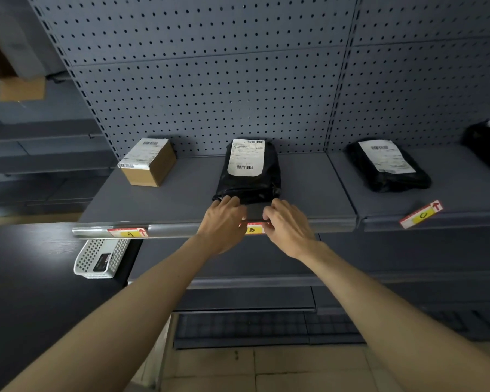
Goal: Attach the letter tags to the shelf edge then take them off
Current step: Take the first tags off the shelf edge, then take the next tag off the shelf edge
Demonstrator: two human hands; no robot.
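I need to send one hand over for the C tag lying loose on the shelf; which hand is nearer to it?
The right hand. It is at the B tag on the shelf edge, with the C tag off to its right. The left hand is on the B tag's far side, further away.

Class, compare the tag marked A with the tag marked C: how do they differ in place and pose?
Tag A sits flat in the shelf's front edge strip; tag C lies loose and slanted on top of the next shelf. Both are red-bordered with a yellow panel and red arrow.
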